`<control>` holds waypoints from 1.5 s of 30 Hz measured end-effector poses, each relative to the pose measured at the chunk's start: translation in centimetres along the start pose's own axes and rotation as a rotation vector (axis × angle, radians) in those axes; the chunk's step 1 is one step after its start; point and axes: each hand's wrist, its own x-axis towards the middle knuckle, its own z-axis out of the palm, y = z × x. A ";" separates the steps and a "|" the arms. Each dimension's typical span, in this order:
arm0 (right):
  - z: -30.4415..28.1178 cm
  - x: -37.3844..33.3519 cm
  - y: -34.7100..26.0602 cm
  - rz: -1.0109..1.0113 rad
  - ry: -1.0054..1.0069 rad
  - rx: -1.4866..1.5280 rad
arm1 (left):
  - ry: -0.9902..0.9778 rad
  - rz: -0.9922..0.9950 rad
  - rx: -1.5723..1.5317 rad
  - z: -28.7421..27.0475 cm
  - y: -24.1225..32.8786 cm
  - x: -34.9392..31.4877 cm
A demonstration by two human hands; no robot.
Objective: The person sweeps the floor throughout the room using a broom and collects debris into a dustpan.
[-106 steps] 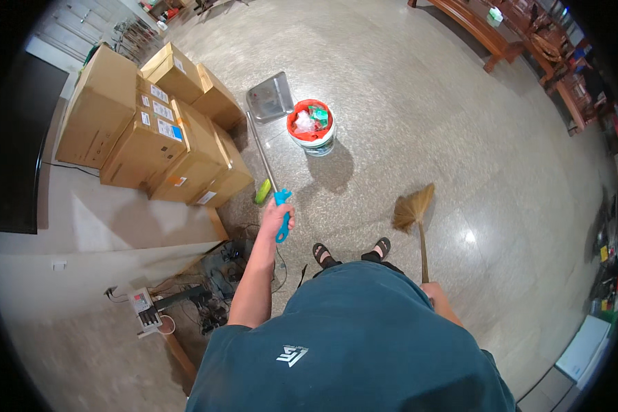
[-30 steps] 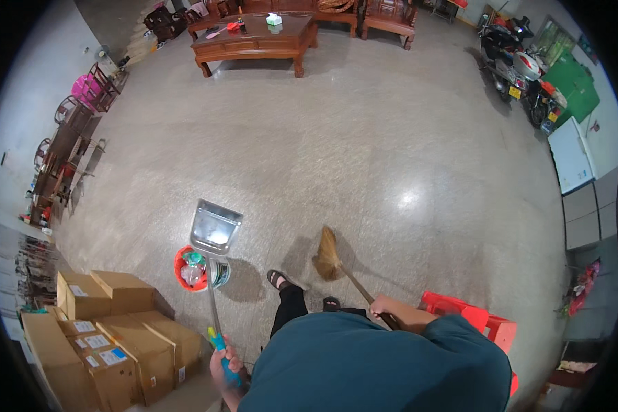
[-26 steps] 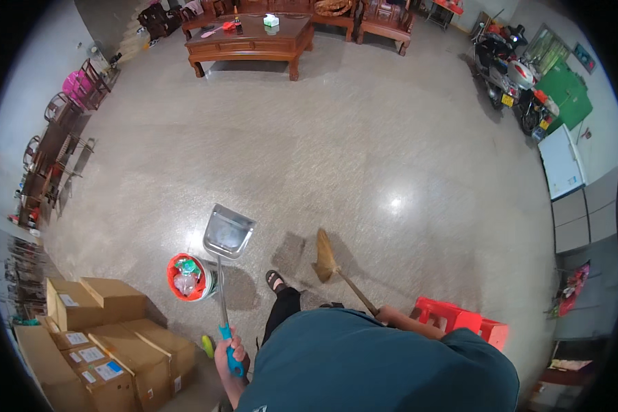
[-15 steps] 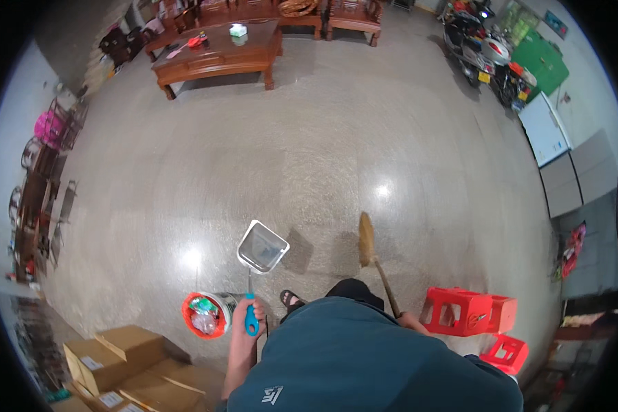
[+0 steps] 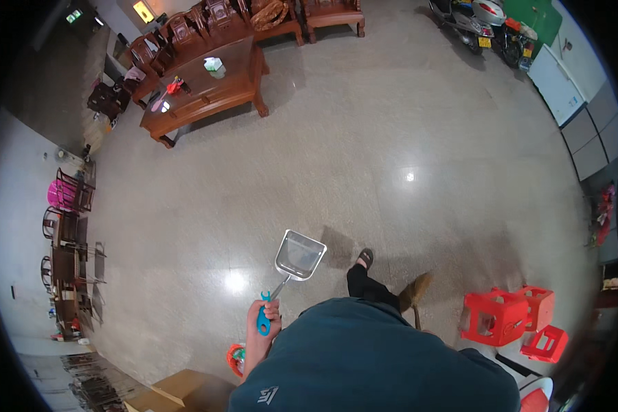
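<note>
My left hand [image 5: 271, 317] is closed round the blue handle of a dustpan [image 5: 301, 255]. Its square grey pan with a white rim points forward, and a shadow to its right shows it is held above the floor. At my right side hangs a broom [image 5: 414, 291] with a tan brush head, close beside my forward leg. The broom's handle runs back under the edge of my dark teal shirt. There my right hand [image 5: 429, 332] is almost wholly hidden; only a sliver shows at the handle.
Red plastic stools [image 5: 496, 317] stand to my right. At lower left are cardboard boxes [image 5: 185, 386] and an orange-rimmed bin [image 5: 235, 358], partly covered by my arm. A wooden coffee table [image 5: 206, 89] stands at far left, motorbikes [image 5: 474, 31] and a white chest freezer [image 5: 555, 82] at far right.
I have stepped forward, and one foot now shows ahead of me. The dustpan and broom moved along with me. The bin and boxes slid back toward the lower edge; the view turned somewhat left.
</note>
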 end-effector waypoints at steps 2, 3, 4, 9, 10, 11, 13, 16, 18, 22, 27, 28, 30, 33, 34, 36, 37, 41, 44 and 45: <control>-6.3 -0.7 3.6 -0.022 -0.057 0.122 | 0.021 -0.035 0.018 4.9 0.6 3.8; -2.0 6.1 -9.4 -0.045 -0.095 0.184 | -0.005 -0.051 0.071 7.3 0.9 5.8; -3.4 6.0 -8.7 -0.036 -0.111 0.212 | -0.028 -0.081 0.072 8.1 1.6 7.1; -14.9 -9.5 -30.2 -0.140 -0.047 0.430 | -0.145 0.004 -0.026 14.6 2.2 10.5; -15.8 -10.6 -32.2 -0.182 0.005 0.554 | -0.159 -0.016 -0.019 15.9 2.8 11.7; -16.6 -13.7 -35.4 -0.181 0.008 0.542 | -0.174 -0.027 -0.021 16.8 3.4 12.7; -18.1 -19.0 -40.3 -0.368 0.133 0.604 | -0.166 -0.026 -0.004 19.6 4.7 14.9; -21.6 -16.8 -43.8 -0.266 -0.110 1.091 | -0.159 -0.042 0.039 23.6 6.8 19.3; -23.5 -16.2 -47.6 -0.341 -0.100 1.265 | -0.161 -0.054 0.053 26.8 8.6 23.1; -26.3 -15.5 -54.4 -0.545 -0.124 1.518 | -0.125 -0.113 0.162 34.1 12.6 32.0; -28.8 -15.7 -62.3 -0.407 -0.060 1.561 | -0.035 -0.139 0.138 46.6 17.4 39.1; -29.6 -15.2 -63.9 -0.369 -0.025 1.451 | -0.032 -0.139 0.144 49.0 18.7 40.5; -30.5 -14.1 -65.9 -0.309 0.009 1.357 | -0.123 -0.198 0.204 53.1 20.7 43.0; -32.8 -11.2 -69.3 -0.261 0.074 1.105 | -0.092 -0.207 0.170 59.2 22.1 46.0; -33.6 -10.3 -70.3 -0.187 0.025 1.161 | -0.079 -0.208 0.175 60.7 22.8 47.1; -35.2 -8.0 -72.6 -0.100 -0.034 1.211 | -0.105 -0.177 0.173 63.2 23.9 49.1; -35.7 -6.7 -73.7 -0.072 -0.110 1.382 | -0.094 -0.173 0.172 64.5 24.1 50.0; -38.8 -1.7 -77.5 0.045 -0.310 1.631 | -0.103 -0.135 0.153 69.4 25.1 53.7; -42.1 0.9 -80.3 -0.042 -0.130 1.301 | -0.116 -0.131 0.120 73.8 24.5 56.6; -43.7 1.3 -81.8 -0.118 0.020 0.999 | -0.126 -0.146 0.092 75.5 24.1 57.4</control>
